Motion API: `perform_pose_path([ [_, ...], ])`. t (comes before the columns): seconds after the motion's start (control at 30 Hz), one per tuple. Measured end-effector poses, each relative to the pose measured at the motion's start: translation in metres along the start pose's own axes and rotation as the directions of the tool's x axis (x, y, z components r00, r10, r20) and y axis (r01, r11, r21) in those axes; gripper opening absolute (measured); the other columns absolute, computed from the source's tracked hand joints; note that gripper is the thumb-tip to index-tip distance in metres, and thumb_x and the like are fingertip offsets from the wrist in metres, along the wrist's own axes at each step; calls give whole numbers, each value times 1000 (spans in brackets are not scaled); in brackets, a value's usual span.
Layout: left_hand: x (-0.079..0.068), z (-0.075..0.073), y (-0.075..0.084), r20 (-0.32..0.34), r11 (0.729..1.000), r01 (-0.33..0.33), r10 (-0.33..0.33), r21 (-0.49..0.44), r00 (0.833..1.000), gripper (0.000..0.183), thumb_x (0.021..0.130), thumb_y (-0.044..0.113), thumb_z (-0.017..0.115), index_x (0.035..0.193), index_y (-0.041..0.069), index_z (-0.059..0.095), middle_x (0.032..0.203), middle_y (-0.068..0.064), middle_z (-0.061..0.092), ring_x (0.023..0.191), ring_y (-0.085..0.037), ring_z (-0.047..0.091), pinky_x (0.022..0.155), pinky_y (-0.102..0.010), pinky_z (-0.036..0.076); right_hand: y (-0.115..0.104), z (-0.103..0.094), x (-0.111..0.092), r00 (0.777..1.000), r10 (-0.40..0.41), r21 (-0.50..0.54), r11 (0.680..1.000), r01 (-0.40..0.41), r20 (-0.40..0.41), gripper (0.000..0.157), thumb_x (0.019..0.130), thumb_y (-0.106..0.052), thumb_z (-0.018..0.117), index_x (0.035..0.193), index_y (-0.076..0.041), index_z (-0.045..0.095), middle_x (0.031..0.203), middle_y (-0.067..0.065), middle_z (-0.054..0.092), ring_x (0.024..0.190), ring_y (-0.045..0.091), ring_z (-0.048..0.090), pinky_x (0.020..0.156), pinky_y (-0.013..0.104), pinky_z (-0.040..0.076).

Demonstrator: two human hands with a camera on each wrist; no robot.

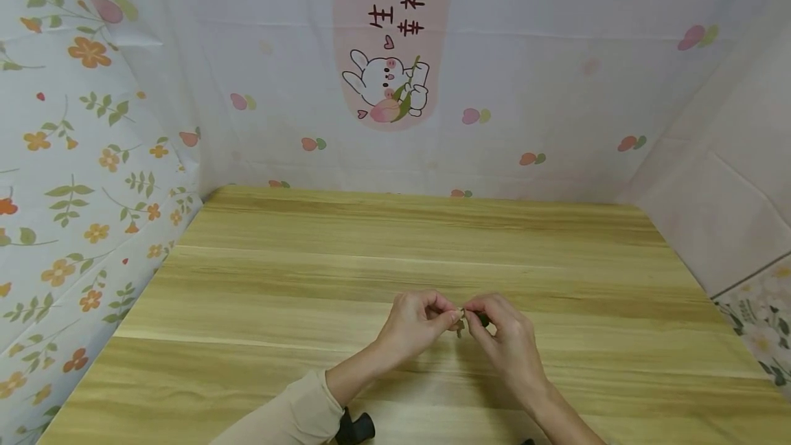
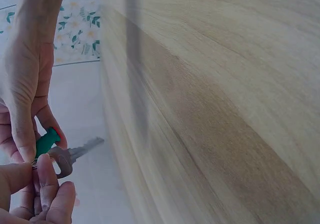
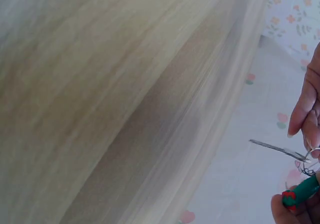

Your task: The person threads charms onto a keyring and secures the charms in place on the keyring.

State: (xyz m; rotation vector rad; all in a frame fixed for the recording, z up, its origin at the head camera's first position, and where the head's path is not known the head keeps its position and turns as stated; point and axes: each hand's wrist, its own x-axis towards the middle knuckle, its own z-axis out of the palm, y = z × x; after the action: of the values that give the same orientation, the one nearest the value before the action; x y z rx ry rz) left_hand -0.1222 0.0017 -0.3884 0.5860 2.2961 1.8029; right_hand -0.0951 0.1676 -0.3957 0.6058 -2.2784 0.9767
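In the head view, my left hand (image 1: pixel 417 321) and right hand (image 1: pixel 507 335) meet fingertip to fingertip above the wooden table. A metal key (image 2: pixel 82 151) points away from the fingers in the left wrist view. My left thumb and forefinger pinch the thin metal key ring (image 2: pixel 35 165) beside the key's head. Between my right thumb and fingers is a small green charm (image 3: pixel 302 191) with a red end, close against the ring. The right wrist view shows the key edge-on, its blade projecting from the ring. Fingertips hide part of the ring.
Wood-grain table (image 1: pixel 321 259) spreads beneath both hands. A white printed cloth (image 1: pixel 544 88) hangs behind it, and a flowered one (image 1: pixel 80 191) hangs on the left. A black device (image 1: pixel 356 428) sits beside the left sleeve at the lower edge.
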Motion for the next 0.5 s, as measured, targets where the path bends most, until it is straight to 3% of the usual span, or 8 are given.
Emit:
perform_pose_path([
  [0.2, 0, -1, 3, -7, 1000, 24, -24, -16, 1000, 8, 87, 12, 67, 85, 4, 68, 77, -7, 72, 73, -26, 70, 56, -18, 48, 0, 0, -1, 1000, -17, 9, 1000, 17, -16, 29, 68, 17, 72, 83, -6, 64, 84, 1, 65, 68, 6, 58, 65, 16, 49],
  [0.5, 0, -1, 1, -23, 999, 45, -46, -31, 999, 7, 87, 12, 67, 84, 5, 68, 77, -6, 72, 74, -26, 70, 57, -17, 48, -1, 0, 0, 998, 51, -19, 999, -50, 21, 28, 68, 13, 76, 84, -7, 64, 83, -2, 66, 72, 5, 62, 61, 25, 53],
])
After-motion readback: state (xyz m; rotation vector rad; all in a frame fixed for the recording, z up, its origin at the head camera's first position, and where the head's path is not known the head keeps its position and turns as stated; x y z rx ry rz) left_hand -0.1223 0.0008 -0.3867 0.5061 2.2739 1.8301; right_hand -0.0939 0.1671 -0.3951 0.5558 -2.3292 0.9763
